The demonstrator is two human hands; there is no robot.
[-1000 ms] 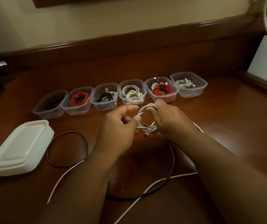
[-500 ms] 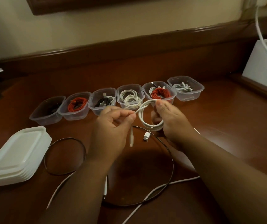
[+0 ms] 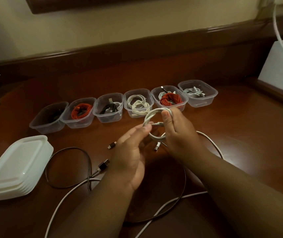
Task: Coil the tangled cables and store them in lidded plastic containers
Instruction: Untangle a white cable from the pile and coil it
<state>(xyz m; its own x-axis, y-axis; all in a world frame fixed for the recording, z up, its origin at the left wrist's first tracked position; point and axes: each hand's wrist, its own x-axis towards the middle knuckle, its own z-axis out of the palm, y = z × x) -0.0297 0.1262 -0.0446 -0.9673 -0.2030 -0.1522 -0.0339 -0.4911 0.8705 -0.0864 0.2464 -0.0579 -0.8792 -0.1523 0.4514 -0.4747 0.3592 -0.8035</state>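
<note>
White coil (image 3: 156, 124) gripped in curled right hand (image 3: 178, 133), pinched at its near side by left hand (image 3: 130, 152) fingertips, just before the tubs (image 3: 138, 102).

Dim warm light — soft focus, bowed edges

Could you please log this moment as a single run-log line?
step: coiling | right hand: grips white cable coil | left hand: pinches coil | containers: six, unlidded | lids: stacked
</note>
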